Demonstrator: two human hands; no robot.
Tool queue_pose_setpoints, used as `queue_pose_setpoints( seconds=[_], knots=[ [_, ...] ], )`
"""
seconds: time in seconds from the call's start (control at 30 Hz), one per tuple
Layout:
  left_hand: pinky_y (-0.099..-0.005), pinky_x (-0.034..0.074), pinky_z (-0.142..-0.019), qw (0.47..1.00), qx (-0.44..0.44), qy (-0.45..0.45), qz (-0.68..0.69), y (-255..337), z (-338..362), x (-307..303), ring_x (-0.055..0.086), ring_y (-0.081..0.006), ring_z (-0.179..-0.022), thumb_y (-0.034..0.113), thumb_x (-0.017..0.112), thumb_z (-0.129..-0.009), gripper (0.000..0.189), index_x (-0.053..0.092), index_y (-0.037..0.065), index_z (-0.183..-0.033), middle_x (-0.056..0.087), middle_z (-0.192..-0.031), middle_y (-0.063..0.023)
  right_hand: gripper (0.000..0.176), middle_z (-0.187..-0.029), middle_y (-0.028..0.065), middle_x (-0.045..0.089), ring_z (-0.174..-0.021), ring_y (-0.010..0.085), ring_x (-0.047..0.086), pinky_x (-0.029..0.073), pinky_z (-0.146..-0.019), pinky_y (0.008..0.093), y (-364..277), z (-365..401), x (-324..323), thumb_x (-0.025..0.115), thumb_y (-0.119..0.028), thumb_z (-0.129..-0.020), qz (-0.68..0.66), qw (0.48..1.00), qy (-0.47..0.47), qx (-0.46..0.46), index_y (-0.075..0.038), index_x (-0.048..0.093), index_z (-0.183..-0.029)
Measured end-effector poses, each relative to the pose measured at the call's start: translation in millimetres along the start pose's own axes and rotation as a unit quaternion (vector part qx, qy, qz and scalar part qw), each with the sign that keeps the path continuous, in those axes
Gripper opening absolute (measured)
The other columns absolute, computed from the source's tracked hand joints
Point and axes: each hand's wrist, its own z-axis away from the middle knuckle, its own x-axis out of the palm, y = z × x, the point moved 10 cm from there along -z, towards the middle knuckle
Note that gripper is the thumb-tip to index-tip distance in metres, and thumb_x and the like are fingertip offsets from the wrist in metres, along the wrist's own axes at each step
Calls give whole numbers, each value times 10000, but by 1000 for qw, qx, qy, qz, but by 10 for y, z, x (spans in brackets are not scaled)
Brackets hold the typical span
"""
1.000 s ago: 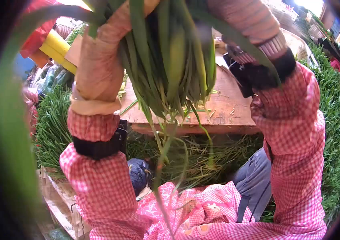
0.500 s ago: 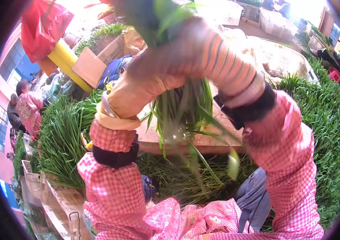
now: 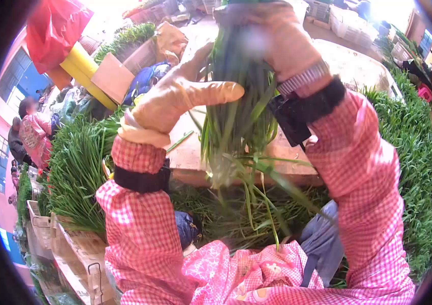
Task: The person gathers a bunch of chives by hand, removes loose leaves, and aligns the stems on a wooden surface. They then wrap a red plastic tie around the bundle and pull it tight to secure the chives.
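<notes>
A bunch of long green leafy stalks (image 3: 238, 114) hangs upright over the board (image 3: 190, 157), its lower leaves dangling past the board's near edge. My right hand (image 3: 277, 40), gloved, is wrapped round the bunch's upper part near the top of the view; its fingers are blurred. My left hand (image 3: 180, 96), in a pale glove, is beside the bunch on the left, thumb stretched across the front of the leaves and its fingers apart from the thumb. A loose green piece (image 3: 180, 142) lies on the board.
Piled green stalks stand on the left (image 3: 78, 173) and right (image 3: 414, 178). Fallen leaves (image 3: 236, 218) lie below the board. A white crate (image 3: 353, 71) is behind at right, a yellow post (image 3: 89, 76) at back left. Other people (image 3: 35, 132) are at far left and far right.
My left hand has opened, its thumb now apart from the fingers. The blurred bunch and my right hand have shifted; the bunch now hangs more upright and shows more fully.
</notes>
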Motion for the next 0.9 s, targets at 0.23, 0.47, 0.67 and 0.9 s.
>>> queue_pose_setpoints(
  seconds=[0.23, 0.47, 0.67, 0.9],
  knots=[
    [-278, 429, -867, 985, 93, 76, -124, 201, 68, -96, 519, -129, -1050, 393, 692, -769, 615, 502, 63, -1252, 573, -1140, -50, 208, -839, 68, 669, -728, 208, 637, 508, -629, 314, -138, 277, -227, 526, -199, -835, -12, 950, 233, -206, -100, 651, -969],
    [-315, 332, -997, 981, 109, 47, -153, 339, 64, 48, 469, -193, -1137, 505, 730, -673, 866, 411, 12, -1310, 516, -1238, -77, 201, -846, 42, 678, -745, 187, 642, 510, -645, 302, -234, 480, -301, 551, -208, -836, -17, 917, 294, -271, -131, 668, -980],
    [-314, 323, -1006, 978, 108, 87, -155, 425, 156, -57, 440, -183, -1151, 466, 680, -737, 905, 264, -6, -1387, 433, -1320, -108, 204, -883, 53, 681, -782, 153, 642, 510, -679, 276, -59, 713, -287, 595, -155, -816, -392, 801, 274, -361, -105, 671, -999],
    [-291, 310, -1017, 987, 105, 65, -103, 268, 159, -55, 370, -127, -1196, 459, 719, -731, 870, 311, 12, -1356, 444, -1273, -69, 256, -772, 39, 652, -630, 194, 608, 478, -590, 332, -300, 1045, -33, 576, -156, -790, 60, 840, 418, -341, -180, 641, -1037]
  ],
)
